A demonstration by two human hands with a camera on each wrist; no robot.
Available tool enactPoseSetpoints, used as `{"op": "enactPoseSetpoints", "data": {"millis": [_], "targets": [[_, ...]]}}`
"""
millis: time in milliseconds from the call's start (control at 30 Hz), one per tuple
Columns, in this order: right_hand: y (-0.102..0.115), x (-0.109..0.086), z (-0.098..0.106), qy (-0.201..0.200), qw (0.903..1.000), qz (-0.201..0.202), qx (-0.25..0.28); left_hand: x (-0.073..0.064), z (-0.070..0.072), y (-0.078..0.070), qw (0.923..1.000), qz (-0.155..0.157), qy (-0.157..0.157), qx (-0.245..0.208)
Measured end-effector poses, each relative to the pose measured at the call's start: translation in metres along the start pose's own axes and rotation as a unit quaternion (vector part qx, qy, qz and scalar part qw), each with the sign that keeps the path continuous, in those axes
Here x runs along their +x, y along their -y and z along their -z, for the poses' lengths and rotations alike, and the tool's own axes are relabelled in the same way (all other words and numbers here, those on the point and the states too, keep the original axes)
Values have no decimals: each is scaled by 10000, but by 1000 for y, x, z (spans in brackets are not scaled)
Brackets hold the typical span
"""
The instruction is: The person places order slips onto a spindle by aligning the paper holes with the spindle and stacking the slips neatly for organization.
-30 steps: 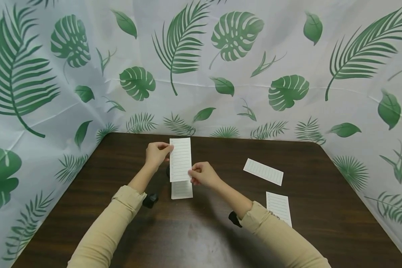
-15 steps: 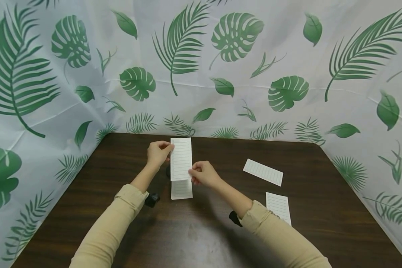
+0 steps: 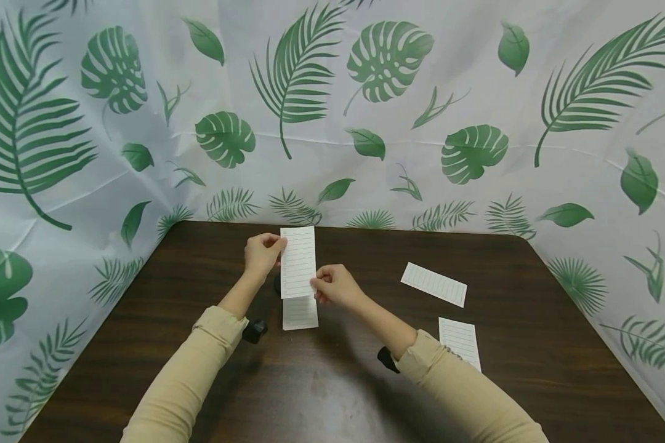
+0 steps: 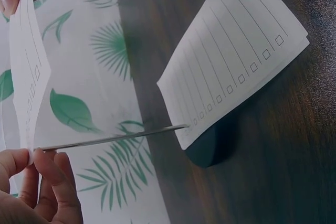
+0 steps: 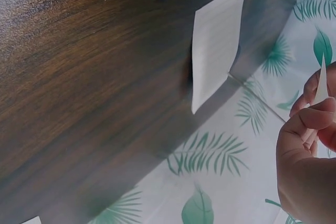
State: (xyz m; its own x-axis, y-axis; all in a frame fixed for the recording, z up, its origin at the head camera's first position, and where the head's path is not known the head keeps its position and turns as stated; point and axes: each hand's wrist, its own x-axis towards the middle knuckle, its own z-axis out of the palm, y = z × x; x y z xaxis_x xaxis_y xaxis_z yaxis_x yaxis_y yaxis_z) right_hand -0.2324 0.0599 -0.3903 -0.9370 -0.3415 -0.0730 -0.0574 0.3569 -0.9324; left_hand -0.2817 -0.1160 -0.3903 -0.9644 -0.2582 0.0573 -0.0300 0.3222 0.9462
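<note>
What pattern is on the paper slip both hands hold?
The slip is white with ruled lines and small boxes, clearest in the left wrist view.

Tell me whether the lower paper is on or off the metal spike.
On: in the left wrist view, the metal spike rises out of the lower paper near one end.

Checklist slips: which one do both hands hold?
The checklist slip above the spiked stack, pinched by left hand and right hand; two loose slips lie on the tabletop.

lower paper [image 3: 300,314] — partly hidden, head view | right hand [image 5: 306,153] — cut off, right wrist view
</note>
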Motion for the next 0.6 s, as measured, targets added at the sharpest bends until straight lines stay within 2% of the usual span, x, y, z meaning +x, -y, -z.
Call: {"op": "enactPoseSetpoints", "data": {"millis": [100, 333, 533, 600], "targets": [[1, 1, 0, -5, 10000, -82, -23, 0, 0, 0, 10000, 17, -17, 20], [-1, 2, 0, -1, 10000, 3, -84, 1, -1, 0, 9999, 63, 33, 91], [1, 0, 1, -5, 10000, 59, -42, 1, -2, 0, 9997, -45, -66, 215], [2, 0, 1, -10, 10000, 61, -16, 3, -2, 0, 9999, 12, -34, 122]]}}
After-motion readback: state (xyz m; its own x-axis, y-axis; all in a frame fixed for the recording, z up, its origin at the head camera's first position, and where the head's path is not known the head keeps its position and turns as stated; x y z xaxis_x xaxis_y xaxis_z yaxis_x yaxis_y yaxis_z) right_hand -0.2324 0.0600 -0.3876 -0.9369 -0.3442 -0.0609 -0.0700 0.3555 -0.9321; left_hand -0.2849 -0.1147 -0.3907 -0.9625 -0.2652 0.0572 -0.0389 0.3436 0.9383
